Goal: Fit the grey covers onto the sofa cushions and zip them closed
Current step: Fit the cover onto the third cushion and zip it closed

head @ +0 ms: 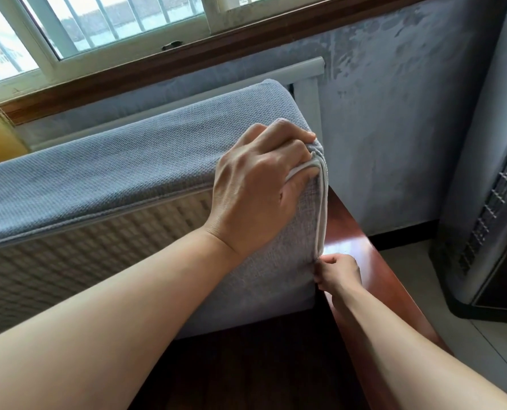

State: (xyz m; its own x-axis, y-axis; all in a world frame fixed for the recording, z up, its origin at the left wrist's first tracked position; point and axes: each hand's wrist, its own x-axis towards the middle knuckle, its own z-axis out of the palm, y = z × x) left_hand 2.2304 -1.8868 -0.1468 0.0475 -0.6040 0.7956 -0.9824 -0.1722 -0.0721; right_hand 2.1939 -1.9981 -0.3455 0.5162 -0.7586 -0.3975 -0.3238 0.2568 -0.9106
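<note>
Left hand grips the bunched corner of one grey cover, fingers curled into the fabric. Right hand pinches at one white zipper low on the cover's end. One cushion stands on edge beside a reddish wooden sofa arm, below two window panes.
</note>
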